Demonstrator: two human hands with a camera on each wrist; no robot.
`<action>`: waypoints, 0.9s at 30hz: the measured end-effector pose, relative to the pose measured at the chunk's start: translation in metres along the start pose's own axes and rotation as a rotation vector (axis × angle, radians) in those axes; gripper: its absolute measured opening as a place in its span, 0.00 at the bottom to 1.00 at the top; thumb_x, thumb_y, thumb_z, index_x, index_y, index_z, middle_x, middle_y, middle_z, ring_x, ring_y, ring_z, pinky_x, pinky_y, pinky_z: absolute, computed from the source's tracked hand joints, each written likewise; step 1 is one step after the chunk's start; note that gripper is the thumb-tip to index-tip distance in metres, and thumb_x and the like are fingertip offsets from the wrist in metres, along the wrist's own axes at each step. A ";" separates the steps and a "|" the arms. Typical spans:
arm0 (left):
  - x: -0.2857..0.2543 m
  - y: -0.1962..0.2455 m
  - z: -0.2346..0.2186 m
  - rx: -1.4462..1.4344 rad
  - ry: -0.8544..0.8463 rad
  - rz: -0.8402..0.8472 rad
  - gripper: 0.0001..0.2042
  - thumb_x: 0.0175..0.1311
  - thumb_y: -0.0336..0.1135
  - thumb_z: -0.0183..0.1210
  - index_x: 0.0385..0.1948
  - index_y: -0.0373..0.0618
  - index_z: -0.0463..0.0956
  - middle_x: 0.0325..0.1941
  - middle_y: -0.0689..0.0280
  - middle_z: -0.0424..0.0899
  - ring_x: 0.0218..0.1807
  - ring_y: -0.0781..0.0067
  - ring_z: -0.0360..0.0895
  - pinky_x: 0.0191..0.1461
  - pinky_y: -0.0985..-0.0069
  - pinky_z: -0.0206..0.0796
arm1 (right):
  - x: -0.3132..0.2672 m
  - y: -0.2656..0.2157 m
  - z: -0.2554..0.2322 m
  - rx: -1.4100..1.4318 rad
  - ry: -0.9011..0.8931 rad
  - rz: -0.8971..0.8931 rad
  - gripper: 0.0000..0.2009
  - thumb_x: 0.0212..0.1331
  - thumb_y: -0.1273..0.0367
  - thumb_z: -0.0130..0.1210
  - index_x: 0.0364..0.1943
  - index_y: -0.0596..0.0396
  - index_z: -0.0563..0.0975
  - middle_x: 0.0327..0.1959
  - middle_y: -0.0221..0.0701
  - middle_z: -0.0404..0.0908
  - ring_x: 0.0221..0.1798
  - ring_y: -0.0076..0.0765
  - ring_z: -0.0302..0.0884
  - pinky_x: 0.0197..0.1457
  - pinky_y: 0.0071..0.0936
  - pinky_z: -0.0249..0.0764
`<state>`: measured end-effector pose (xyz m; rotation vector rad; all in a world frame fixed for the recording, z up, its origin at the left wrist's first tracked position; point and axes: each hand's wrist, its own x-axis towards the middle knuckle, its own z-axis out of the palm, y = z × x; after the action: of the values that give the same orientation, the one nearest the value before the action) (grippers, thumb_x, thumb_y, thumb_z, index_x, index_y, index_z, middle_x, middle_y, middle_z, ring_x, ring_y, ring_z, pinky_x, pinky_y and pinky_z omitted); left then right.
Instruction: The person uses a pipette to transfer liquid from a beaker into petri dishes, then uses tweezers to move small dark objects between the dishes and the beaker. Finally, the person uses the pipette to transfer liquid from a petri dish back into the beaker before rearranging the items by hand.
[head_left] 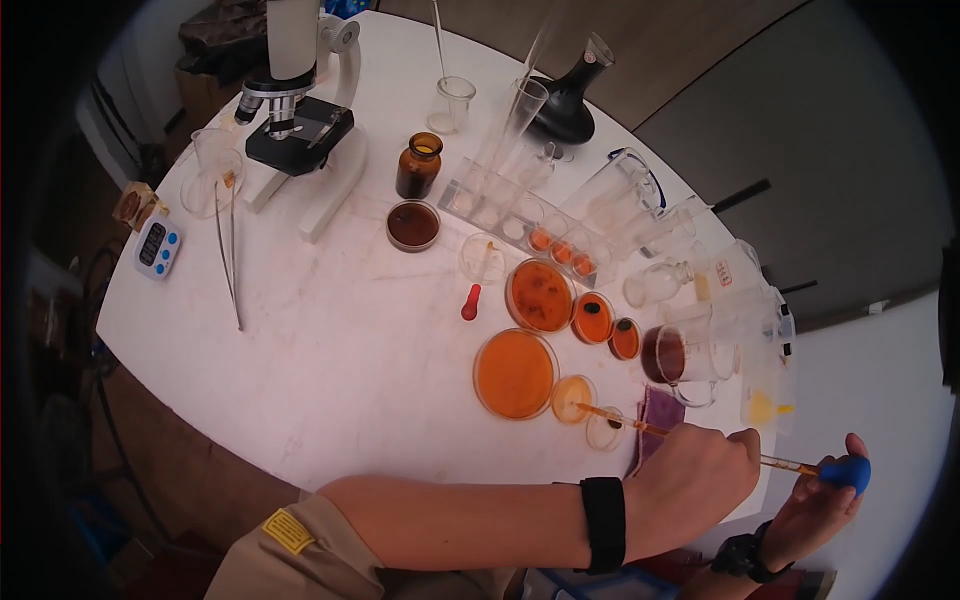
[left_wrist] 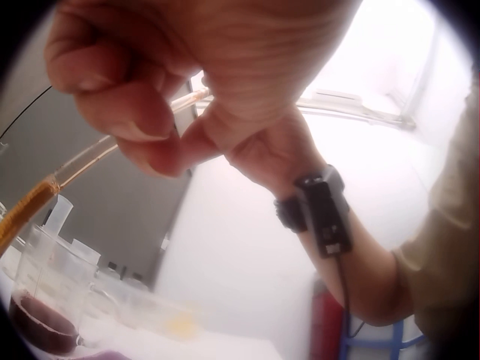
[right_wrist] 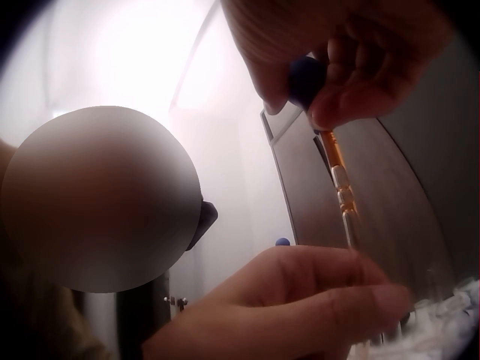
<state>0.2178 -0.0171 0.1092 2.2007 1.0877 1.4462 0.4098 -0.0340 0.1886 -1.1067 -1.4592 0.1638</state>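
Observation:
A long glass pipette (head_left: 640, 425) with brown-orange liquid inside slants across the front right of the table. The left hand (head_left: 695, 475) grips its glass shaft partway along, fingers curled around it. At the upper end, the right hand (head_left: 815, 515) pinches the blue rubber bulb (head_left: 848, 474) between thumb and fingers, also visible in the right wrist view. The pipette's lower tip is over a small petri dish (head_left: 567, 388) of pale orange stuff. Beside it sits a small clear dish (head_left: 600, 438) with a dark spot, partly crossed by the pipette.
Larger dishes of orange liquid (head_left: 515, 373) stand close left. A beaker (head_left: 695, 360) with dark red liquid and a purple cloth (head_left: 660, 410) lie near the left hand. Behind are a tube rack (head_left: 480, 207), brown bottle (head_left: 418, 170), microscope (head_left: 300, 140), tweezers (head_left: 228, 260) and timer (head_left: 157, 246).

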 end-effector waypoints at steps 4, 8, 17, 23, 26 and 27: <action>0.000 0.000 0.003 -0.013 -0.019 0.013 0.07 0.47 0.28 0.59 0.23 0.37 0.71 0.12 0.65 0.75 0.16 0.72 0.79 0.17 0.76 0.65 | 0.000 0.003 -0.019 0.041 -0.191 -0.045 0.31 0.67 0.51 0.54 0.60 0.66 0.69 0.33 0.28 0.75 0.26 0.16 0.68 0.27 0.12 0.61; -0.001 0.001 0.003 0.010 -0.042 0.024 0.07 0.47 0.29 0.59 0.24 0.36 0.71 0.13 0.65 0.76 0.16 0.72 0.78 0.17 0.76 0.65 | 0.001 0.007 -0.026 -0.064 -0.163 -0.161 0.31 0.66 0.49 0.54 0.58 0.65 0.71 0.46 0.34 0.74 0.38 0.21 0.71 0.32 0.14 0.65; -0.004 0.004 0.012 0.132 -0.073 -0.006 0.08 0.45 0.30 0.59 0.26 0.39 0.72 0.14 0.67 0.76 0.19 0.75 0.78 0.20 0.77 0.67 | -0.001 0.013 -0.022 -0.109 -0.121 -0.113 0.35 0.60 0.40 0.54 0.50 0.64 0.73 0.46 0.42 0.76 0.33 0.25 0.74 0.27 0.17 0.66; -0.003 0.002 0.008 0.208 -0.047 0.047 0.08 0.46 0.30 0.60 0.27 0.40 0.72 0.16 0.68 0.74 0.18 0.74 0.77 0.19 0.76 0.67 | 0.001 -0.002 -0.009 -0.035 -0.182 -0.024 0.37 0.56 0.39 0.59 0.45 0.66 0.73 0.40 0.41 0.75 0.32 0.26 0.74 0.23 0.18 0.67; -0.005 0.001 0.004 0.210 -0.117 0.055 0.08 0.47 0.29 0.59 0.27 0.40 0.71 0.16 0.67 0.75 0.18 0.73 0.77 0.18 0.76 0.67 | -0.006 0.004 -0.015 -0.041 -0.138 -0.018 0.36 0.55 0.41 0.62 0.46 0.67 0.73 0.37 0.33 0.67 0.23 0.23 0.70 0.22 0.18 0.67; -0.006 0.001 0.004 0.198 -0.135 0.042 0.07 0.48 0.29 0.59 0.27 0.39 0.70 0.16 0.67 0.75 0.18 0.73 0.78 0.18 0.76 0.67 | -0.009 0.001 -0.015 -0.043 -0.140 -0.013 0.36 0.55 0.41 0.62 0.46 0.67 0.73 0.37 0.33 0.67 0.23 0.23 0.70 0.22 0.18 0.67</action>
<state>0.2203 -0.0211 0.1043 2.4307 1.1888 1.2315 0.4214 -0.0470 0.1852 -1.1385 -1.6004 0.2046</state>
